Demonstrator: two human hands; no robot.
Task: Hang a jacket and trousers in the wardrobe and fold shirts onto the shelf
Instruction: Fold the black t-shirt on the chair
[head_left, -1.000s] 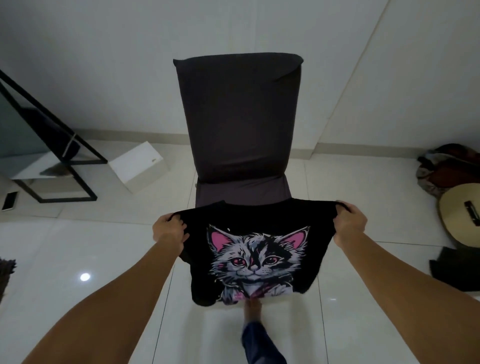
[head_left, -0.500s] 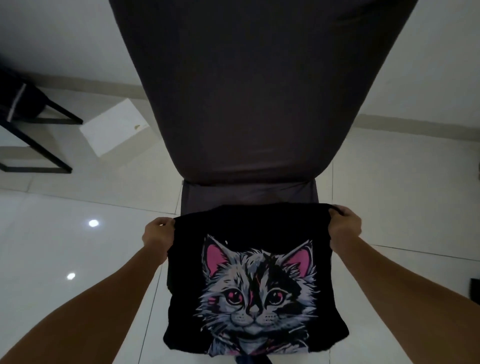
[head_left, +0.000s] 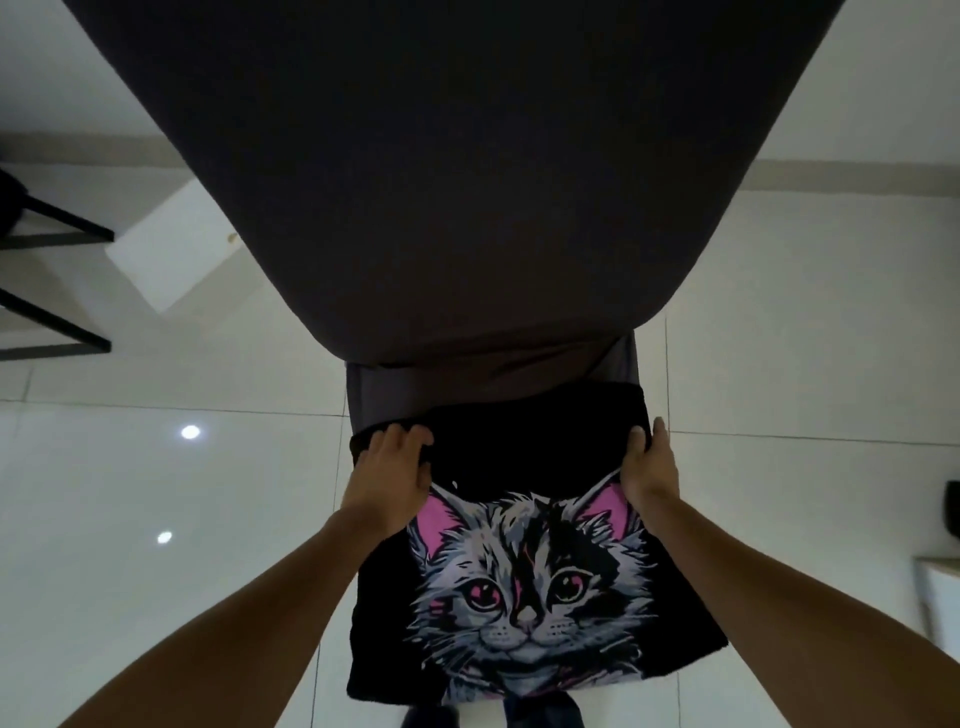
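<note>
**Cat shirt spread on the chair seat**

The black cat-print shirt (head_left: 524, 582) lies on the dark chair (head_left: 415, 182) seat, below its backrest. The left hand (head_left: 387, 475) rests on its top-left corner, fingers spread. The right hand (head_left: 649, 467) pinches the top-right edge.

Black T-shirt (head_left: 498, 457) with cat print, spread flat on a dark chair seat.

Printed side up, grey-and-white kitten face with pink ears and pink-tinted eyes filling the lower half. Plain black upper edge lying toward the chair's backrest, folded over in a soft roll. Lower hem draped past the seat's front edge. Side edges tucked in, giving a narrow rectangular shape.
</note>
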